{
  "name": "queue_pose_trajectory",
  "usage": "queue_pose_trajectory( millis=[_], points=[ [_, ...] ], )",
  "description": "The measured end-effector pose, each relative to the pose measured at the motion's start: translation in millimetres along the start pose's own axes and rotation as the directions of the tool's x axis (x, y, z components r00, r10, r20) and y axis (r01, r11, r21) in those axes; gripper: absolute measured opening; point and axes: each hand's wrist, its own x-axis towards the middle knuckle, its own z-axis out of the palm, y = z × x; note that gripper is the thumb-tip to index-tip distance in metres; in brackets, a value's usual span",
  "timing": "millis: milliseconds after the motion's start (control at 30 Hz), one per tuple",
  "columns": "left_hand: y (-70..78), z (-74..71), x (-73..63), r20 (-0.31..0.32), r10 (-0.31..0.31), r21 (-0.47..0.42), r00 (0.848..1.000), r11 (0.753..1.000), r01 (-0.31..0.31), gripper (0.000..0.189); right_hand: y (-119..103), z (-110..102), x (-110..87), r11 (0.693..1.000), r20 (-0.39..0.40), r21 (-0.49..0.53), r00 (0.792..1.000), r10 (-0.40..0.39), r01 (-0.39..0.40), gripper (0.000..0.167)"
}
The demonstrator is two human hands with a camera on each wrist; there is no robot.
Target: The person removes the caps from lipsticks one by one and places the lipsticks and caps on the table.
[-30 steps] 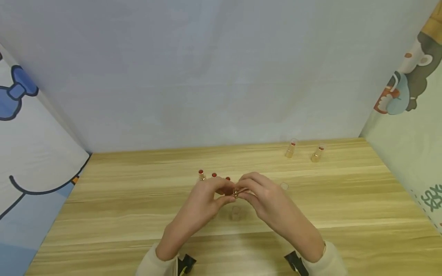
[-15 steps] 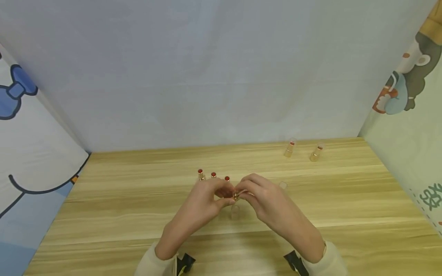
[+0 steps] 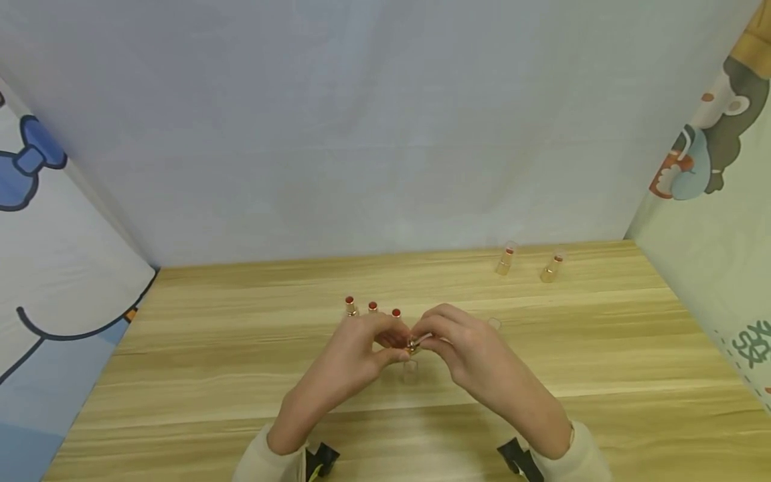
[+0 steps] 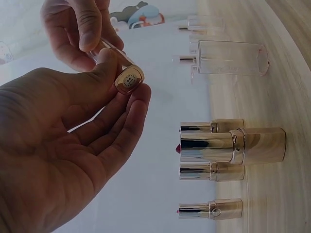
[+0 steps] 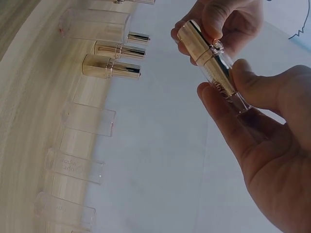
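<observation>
Both hands meet over the table around one gold lipstick (image 5: 194, 41). My left hand (image 3: 355, 351) pinches its gold base, whose round label (image 4: 129, 80) faces the left wrist camera. My right hand (image 3: 476, 351) holds a clear cap (image 5: 223, 87) between thumb and fingers. The cap surrounds the upper part of the gold tube, while the base sticks out of it, tilted. Just beyond the left hand stand uncapped lipsticks with red tips (image 3: 351, 306). A clear cap (image 3: 410, 371) stands on the table below the hands in the head view.
Two capped lipsticks (image 3: 506, 260) stand at the back right of the wooden table (image 3: 241, 288). Another clear cap (image 3: 494, 324) is beyond the right hand. Several clear caps (image 5: 88, 119) line up in the right wrist view. A pale cloth (image 3: 385, 134) hangs behind the table.
The lipstick between the hands has shifted slightly toward the person, and its angle has changed a little. Both hands keep their hold. The things on the table stay put.
</observation>
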Motion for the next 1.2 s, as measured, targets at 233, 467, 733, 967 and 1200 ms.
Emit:
queue_pose_trajectory(
  millis=[233, 467, 733, 967, 1200],
  points=[
    [0.8, -1.3, 0.0, 0.014, -0.013, -0.022, 1.000, 1.000, 0.013, 0.017, -1.7, 0.9, 0.6, 1.000, -0.004, -0.004, 1.000, -0.010, 0.010, 0.021],
    [0.5, -1.6, 0.6, 0.022, -0.002, -0.022, 1.000, 1.000, 0.002, 0.018, -1.1, 0.6, 0.6, 1.000, 0.001, -0.001, 1.000, -0.019, 0.019, 0.021],
    [0.2, -3.7, 1.2, -0.029, 0.018, -0.033, 0.999, 0.999, -0.019, 0.020, 0.9, -1.2, 2.2, 0.996, -0.031, 0.085, 0.999, 0.010, -0.007, 0.022],
    [1.0, -5.1, -0.1, -0.068, -0.024, -0.074, 0.997, 0.997, 0.019, 0.022, 1.3, 3.7, 5.3, 0.992, -0.101, 0.084, 0.991, -0.089, 0.097, 0.026],
    [2.0, -6.0, -1.6, -0.060, -0.037, -0.055, 0.998, 0.998, 0.034, 0.021, -1.1, 7.1, 4.2, 0.994, -0.103, 0.017, 0.989, -0.109, 0.111, 0.022]
  ],
)
